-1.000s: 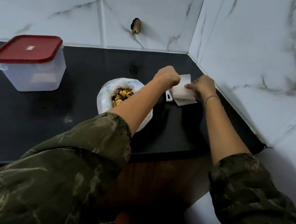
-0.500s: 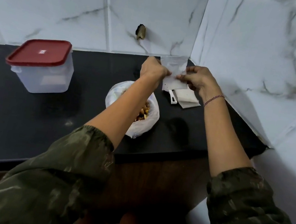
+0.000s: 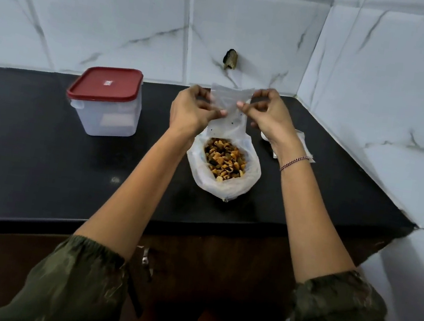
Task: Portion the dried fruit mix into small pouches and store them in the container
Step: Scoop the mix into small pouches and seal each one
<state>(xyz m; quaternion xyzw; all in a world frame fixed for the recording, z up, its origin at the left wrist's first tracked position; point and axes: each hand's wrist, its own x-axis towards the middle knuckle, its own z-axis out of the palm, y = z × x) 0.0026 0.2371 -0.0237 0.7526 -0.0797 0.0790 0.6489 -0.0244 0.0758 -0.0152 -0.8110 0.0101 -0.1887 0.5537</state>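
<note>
Both hands pinch a small clear plastic pouch (image 3: pixel 229 108) just above the open white bag of dried fruit mix (image 3: pixel 223 162) — left hand (image 3: pixel 193 109) and right hand (image 3: pixel 268 116) at its sides. Left of that bag stands the translucent red-lidded container (image 3: pixel 106 102), shut.

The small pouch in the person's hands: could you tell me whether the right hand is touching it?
Touching. In the head view, the right hand pinches the upper right edge of the small pouch between thumb and fingertips.
</note>
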